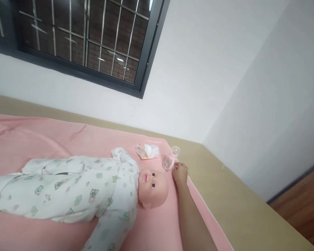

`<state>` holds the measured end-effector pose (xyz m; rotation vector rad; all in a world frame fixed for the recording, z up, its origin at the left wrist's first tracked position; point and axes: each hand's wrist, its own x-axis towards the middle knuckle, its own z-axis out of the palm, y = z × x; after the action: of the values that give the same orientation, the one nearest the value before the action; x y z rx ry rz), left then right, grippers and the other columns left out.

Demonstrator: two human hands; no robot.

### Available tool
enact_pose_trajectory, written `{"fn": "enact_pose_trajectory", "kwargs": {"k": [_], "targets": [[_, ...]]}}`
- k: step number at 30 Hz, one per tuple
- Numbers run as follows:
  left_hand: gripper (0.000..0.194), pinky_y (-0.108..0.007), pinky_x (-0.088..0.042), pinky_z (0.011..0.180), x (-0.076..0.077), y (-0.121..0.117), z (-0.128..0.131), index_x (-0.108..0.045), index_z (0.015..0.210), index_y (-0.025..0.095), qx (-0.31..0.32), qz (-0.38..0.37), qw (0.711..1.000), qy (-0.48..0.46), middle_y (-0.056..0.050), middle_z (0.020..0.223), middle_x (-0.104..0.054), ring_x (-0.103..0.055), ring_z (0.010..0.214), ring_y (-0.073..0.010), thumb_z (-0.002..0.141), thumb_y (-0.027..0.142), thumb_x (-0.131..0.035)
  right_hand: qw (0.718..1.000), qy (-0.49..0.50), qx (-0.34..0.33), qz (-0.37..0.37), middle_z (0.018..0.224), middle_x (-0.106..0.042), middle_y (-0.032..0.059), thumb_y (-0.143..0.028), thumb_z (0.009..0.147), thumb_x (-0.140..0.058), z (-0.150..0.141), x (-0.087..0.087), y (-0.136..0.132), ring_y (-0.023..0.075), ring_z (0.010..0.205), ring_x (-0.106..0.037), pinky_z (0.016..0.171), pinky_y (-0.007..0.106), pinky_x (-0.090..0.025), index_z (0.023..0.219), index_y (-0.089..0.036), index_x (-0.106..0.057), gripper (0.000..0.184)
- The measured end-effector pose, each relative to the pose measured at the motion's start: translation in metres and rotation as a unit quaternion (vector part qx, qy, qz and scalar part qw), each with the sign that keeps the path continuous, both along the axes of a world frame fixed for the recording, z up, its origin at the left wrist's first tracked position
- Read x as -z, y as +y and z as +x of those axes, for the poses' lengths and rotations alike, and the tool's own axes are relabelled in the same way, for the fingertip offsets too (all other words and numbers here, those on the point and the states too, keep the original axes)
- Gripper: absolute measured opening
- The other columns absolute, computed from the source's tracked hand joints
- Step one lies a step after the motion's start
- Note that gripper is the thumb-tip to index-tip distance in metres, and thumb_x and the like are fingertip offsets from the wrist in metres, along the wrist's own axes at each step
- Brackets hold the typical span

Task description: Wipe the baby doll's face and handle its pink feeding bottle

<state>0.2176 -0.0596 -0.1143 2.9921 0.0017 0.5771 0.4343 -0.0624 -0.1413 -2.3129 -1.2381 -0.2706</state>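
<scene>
At the far right corner of the pink sheet, my right hand reaches in with curled fingers against the side of a clear baby bottle. The bottle leans, its pink collar and clear cap pointing up and right. Left of my forearm lies a baby doll on its back, its bald head towards my arm. It wears a white suit with green and brown animal prints. A crumpled soft pack of wipes rests just beyond the doll's head. My left hand is out of view.
The pink sheet covers most of a tan surface, which shows along the back and right edges. White walls meet in the corner behind. A dark-framed window with metal bars is above.
</scene>
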Motion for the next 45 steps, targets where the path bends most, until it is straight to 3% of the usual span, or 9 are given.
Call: {"fn": "enact_pose_trajectory", "kwargs": {"k": [5, 8, 13, 18, 21, 25, 29, 36, 45], "targets": [[0.038, -0.043, -0.037, 0.068, -0.004, 0.003, 0.007, -0.076, 0.099, 0.033, 0.007, -0.004, 0.999, 0.054, -0.006, 0.067, -0.071, -0.056, 0.073, -0.0294, 0.066, 0.046, -0.063, 1.000, 0.009, -0.010, 0.004, 0.097, -0.066, 0.0189, -0.013, 0.083, -0.040, 0.000, 0.003, 0.001, 0.0288, 0.095, -0.059, 0.086, 0.037, -0.041, 0.097, -0.010, -0.071, 0.035], [0.030, -0.043, -0.037, 0.065, -0.007, 0.008, 0.008, -0.076, 0.093, 0.033, 0.016, -0.015, 0.997, 0.071, -0.006, 0.065, -0.071, -0.056, 0.070, -0.0285, 0.066, 0.041, -0.065, 1.000, 0.018, -0.017, 0.018, 0.099, -0.065, 0.0201, -0.013, 0.080, -0.042, -0.002, 0.004, 0.000, 0.0302, 0.098, -0.058, 0.089, 0.039, -0.040, 0.091, -0.009, -0.073, 0.033], [0.029, -0.038, -0.040, 0.057, 0.001, 0.009, 0.008, -0.074, 0.096, 0.020, 0.028, -0.052, 0.994, 0.086, -0.006, 0.062, -0.070, -0.053, 0.057, -0.0223, 0.073, 0.028, -0.059, 0.995, 0.039, 0.001, 0.087, 0.112, -0.061, 0.0207, -0.012, 0.081, -0.035, -0.005, -0.004, -0.003, 0.0286, 0.111, -0.053, 0.094, 0.037, -0.040, 0.109, -0.008, -0.065, 0.041], [0.044, -0.032, -0.040, 0.048, 0.017, 0.005, 0.000, -0.071, 0.096, 0.008, -0.009, -0.150, 0.984, 0.094, -0.009, 0.070, -0.072, -0.055, 0.050, -0.0173, 0.084, 0.006, -0.029, 0.955, 0.106, -0.025, 0.275, 0.122, -0.056, 0.0179, -0.024, 0.088, -0.027, -0.010, -0.026, 0.002, 0.0239, 0.117, -0.051, 0.100, 0.037, -0.040, 0.122, -0.010, -0.054, 0.046], [0.049, -0.030, -0.044, 0.046, 0.017, 0.011, -0.004, -0.070, 0.100, 0.011, 0.003, -0.220, 0.970, 0.102, -0.007, 0.074, -0.073, -0.059, 0.051, -0.0180, 0.078, -0.001, -0.027, 0.913, 0.165, -0.100, 0.360, 0.127, -0.054, 0.0170, -0.040, 0.088, -0.035, -0.015, -0.036, 0.010, 0.0229, 0.116, -0.052, 0.098, 0.038, -0.042, 0.127, -0.013, -0.049, 0.050], [0.053, -0.031, -0.048, 0.048, 0.015, 0.019, -0.006, -0.069, 0.106, 0.016, 0.033, -0.226, 0.968, 0.099, -0.004, 0.075, -0.074, -0.062, 0.055, -0.0195, 0.071, -0.003, -0.033, 0.911, 0.208, -0.156, 0.320, 0.135, -0.049, 0.0161, -0.047, 0.080, -0.051, -0.022, -0.039, 0.020, 0.0245, 0.116, -0.054, 0.100, 0.041, -0.044, 0.138, -0.018, -0.037, 0.066], [0.045, -0.036, -0.049, 0.057, 0.017, 0.019, -0.004, -0.068, 0.108, 0.015, 0.051, -0.194, 0.976, 0.085, -0.005, 0.075, -0.075, -0.061, 0.059, -0.0209, 0.074, 0.008, -0.040, 0.931, 0.198, -0.141, 0.271, 0.138, -0.046, 0.0173, -0.041, 0.072, -0.060, -0.025, -0.038, 0.022, 0.0282, 0.122, -0.051, 0.105, 0.045, -0.040, 0.143, -0.017, -0.027, 0.083], [0.033, -0.045, -0.046, 0.072, 0.011, 0.020, 0.000, -0.072, 0.095, 0.017, 0.072, -0.099, 0.991, 0.055, -0.008, 0.071, -0.074, -0.057, 0.067, -0.0240, 0.068, 0.030, -0.057, 0.946, 0.188, -0.113, 0.240, 0.129, -0.053, 0.0169, -0.040, 0.070, -0.059, -0.028, -0.041, 0.017, 0.0286, 0.114, -0.056, 0.101, 0.045, -0.042, 0.144, -0.016, -0.025, 0.084], [0.023, -0.034, -0.048, 0.058, 0.003, 0.006, -0.004, -0.071, 0.088, 0.015, 0.026, 0.022, 0.999, -0.010, -0.002, 0.065, -0.071, -0.057, 0.054, -0.0174, 0.077, 0.014, -0.051, 0.944, 0.184, -0.107, 0.252, 0.134, -0.052, 0.0208, -0.047, 0.071, -0.059, -0.033, -0.057, 0.014, 0.0307, 0.120, -0.054, 0.103, 0.046, -0.041, 0.144, -0.011, -0.026, 0.088]]}}
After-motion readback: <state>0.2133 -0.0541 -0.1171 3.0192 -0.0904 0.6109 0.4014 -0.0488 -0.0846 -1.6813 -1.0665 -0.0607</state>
